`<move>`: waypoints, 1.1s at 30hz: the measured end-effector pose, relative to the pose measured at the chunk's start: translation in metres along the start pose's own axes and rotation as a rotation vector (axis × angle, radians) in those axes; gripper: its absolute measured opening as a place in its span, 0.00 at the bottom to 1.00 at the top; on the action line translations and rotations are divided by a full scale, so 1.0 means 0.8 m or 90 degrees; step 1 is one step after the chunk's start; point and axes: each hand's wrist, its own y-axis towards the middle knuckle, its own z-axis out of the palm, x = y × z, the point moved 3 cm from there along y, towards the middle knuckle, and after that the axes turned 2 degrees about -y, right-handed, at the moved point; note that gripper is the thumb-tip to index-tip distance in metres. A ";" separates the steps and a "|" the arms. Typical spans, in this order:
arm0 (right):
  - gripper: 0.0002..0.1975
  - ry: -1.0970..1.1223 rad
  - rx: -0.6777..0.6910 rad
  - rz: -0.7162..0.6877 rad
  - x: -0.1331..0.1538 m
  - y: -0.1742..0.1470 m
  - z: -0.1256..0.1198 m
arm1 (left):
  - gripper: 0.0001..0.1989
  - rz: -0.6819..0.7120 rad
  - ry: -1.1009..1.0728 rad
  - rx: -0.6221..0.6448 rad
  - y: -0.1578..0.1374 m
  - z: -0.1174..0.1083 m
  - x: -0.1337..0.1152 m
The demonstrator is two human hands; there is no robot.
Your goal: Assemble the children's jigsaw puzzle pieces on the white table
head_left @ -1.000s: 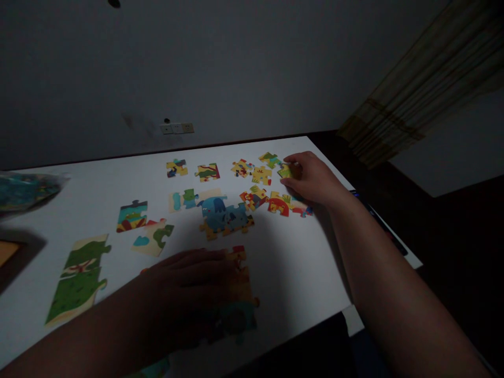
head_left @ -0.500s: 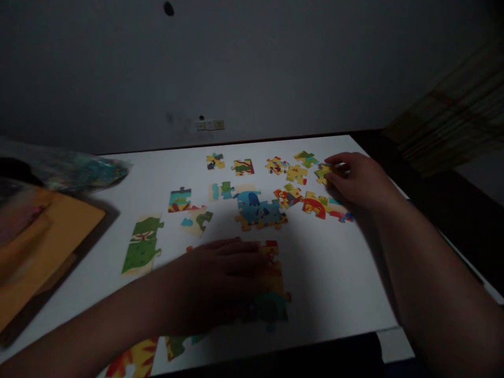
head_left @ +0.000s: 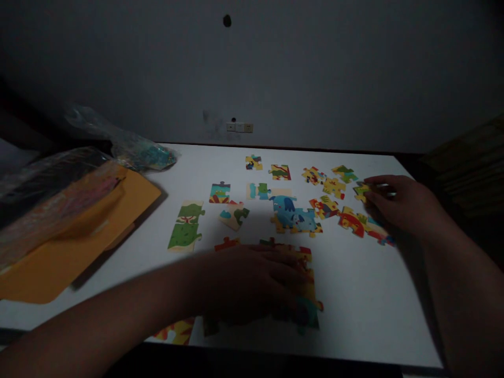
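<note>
My left hand [head_left: 252, 281] lies flat, fingers stretched out, over a joined block of puzzle pieces [head_left: 309, 286] near the front of the table and hides much of it. At the far right, the thumb and forefinger of my right hand [head_left: 401, 202] close on the edge of a yellow-green puzzle piece [head_left: 360, 192]. Left of that hand lie a yellow puzzle piece [head_left: 334, 187] and a red-and-yellow lion piece [head_left: 352, 220]. Two joined blue elephant pieces [head_left: 295, 214] rest mid-table.
Joined green puzzle pieces [head_left: 185, 228] lie left of centre. An orange envelope [head_left: 129, 197] under clear plastic covers the table's left side, with a clear bag [head_left: 151, 155] behind it. The white table [head_left: 366, 294] ends before a grey wall [head_left: 315, 79] with sockets [head_left: 239, 127].
The camera has turned left, so everything sits further right in view. My right hand stays at the same yellow-green piece, and my left hand stays over the front block.
</note>
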 end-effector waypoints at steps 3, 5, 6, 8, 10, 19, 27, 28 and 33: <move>0.23 -0.005 0.003 -0.004 0.004 -0.001 -0.002 | 0.15 -0.006 0.000 0.008 0.000 0.001 0.001; 0.22 -0.007 -0.001 0.003 0.002 0.000 -0.002 | 0.15 -0.004 0.007 0.016 0.000 0.000 0.000; 0.22 -0.007 0.000 0.009 0.000 0.001 -0.001 | 0.15 -0.002 0.010 0.018 0.001 -0.001 -0.001; 0.22 -0.007 0.006 0.021 -0.004 0.004 0.001 | 0.17 -0.003 0.011 0.027 0.001 -0.001 -0.002; 0.23 -0.009 0.010 0.022 -0.007 0.006 0.003 | 0.18 -0.015 0.006 0.032 0.001 -0.001 -0.001; 0.25 -0.024 0.011 -0.010 -0.015 0.012 0.005 | 0.13 -0.007 -0.022 0.020 0.000 0.002 0.006; 0.23 -0.022 0.007 -0.014 -0.006 0.006 0.002 | 0.11 0.009 -0.037 -0.015 0.000 0.002 0.011; 0.23 -0.022 0.004 -0.017 -0.005 0.005 0.001 | 0.11 0.003 -0.043 -0.012 -0.001 0.003 0.012; 0.20 -0.021 0.009 -0.011 0.000 0.002 -0.002 | 0.12 0.007 -0.054 -0.030 -0.001 0.000 0.010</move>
